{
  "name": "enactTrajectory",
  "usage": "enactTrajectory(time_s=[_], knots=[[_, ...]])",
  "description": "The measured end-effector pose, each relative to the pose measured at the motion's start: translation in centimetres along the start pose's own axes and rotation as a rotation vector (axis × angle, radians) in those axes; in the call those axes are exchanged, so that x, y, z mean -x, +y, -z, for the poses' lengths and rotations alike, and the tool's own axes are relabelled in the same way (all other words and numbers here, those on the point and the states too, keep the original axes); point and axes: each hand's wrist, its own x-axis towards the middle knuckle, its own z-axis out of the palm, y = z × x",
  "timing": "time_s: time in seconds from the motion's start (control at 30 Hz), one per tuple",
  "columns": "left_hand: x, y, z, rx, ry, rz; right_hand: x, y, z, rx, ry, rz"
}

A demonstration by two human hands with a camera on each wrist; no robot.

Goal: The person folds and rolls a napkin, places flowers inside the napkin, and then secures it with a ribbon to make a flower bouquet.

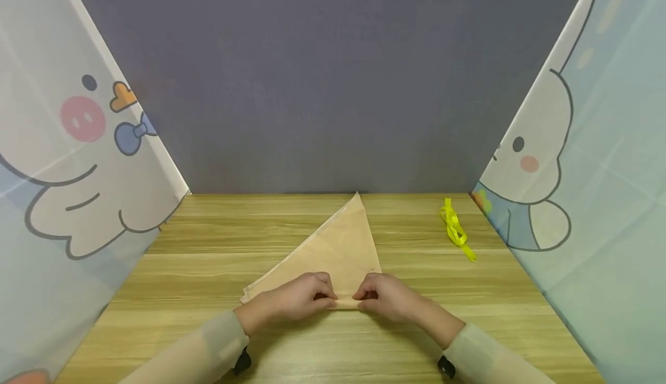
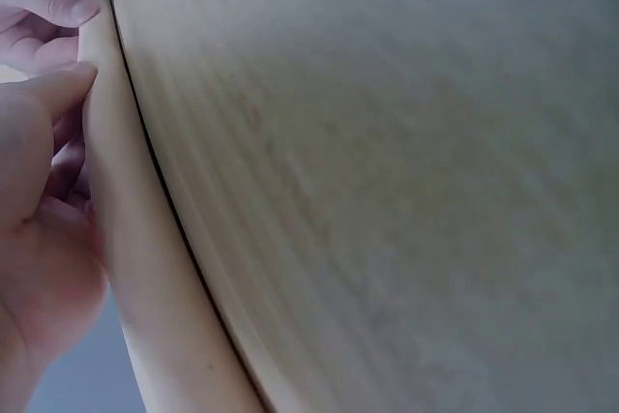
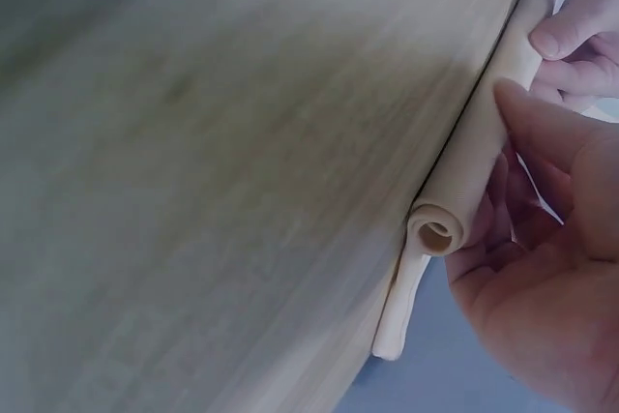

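Observation:
A beige cloth (image 1: 340,245), folded to a pointed shape, lies flat with its tip toward the back wall. Its near edge is rolled into a tube; the open spiral end of the roll (image 3: 440,224) shows in the right wrist view. My left hand (image 1: 302,297) pinches this roll between thumb and curled fingers, just left of its middle. A short gap away, my right hand (image 1: 391,296) pinches the roll near its right end. Both thumbs lie on the near side of the roll, with the other fingers partly hidden behind it.
A bright yellow ribbon (image 1: 454,228) lies loosely bundled at the back right of the wood-grain table (image 1: 208,245). Behind the table stands a grey wall (image 1: 333,83). Cartoon-printed fabric panels flank the left (image 1: 52,199) and right (image 1: 614,199) sides.

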Motion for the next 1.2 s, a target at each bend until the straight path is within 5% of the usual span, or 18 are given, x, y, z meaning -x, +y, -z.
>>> enactTrajectory(time_s=[0.47,0.83,1.03,1.2], knots=[[-0.5,-1.0,-0.1,0.140,0.003,0.025,-0.7,0.1,-0.2,-0.039,0.030,-0.035],[-0.6,-1.0,0.1,-0.016,0.051,0.017,-0.9,-0.3,-0.3,-0.030,0.061,-0.079],[-0.8,-0.9,0.0,0.030,0.025,0.062,-1.2,-0.7,0.0,0.004,0.059,-0.063],[-0.9,-0.9,-0.2,-0.001,0.015,0.028,-1.2,-0.4,0.0,0.043,0.051,-0.013]])
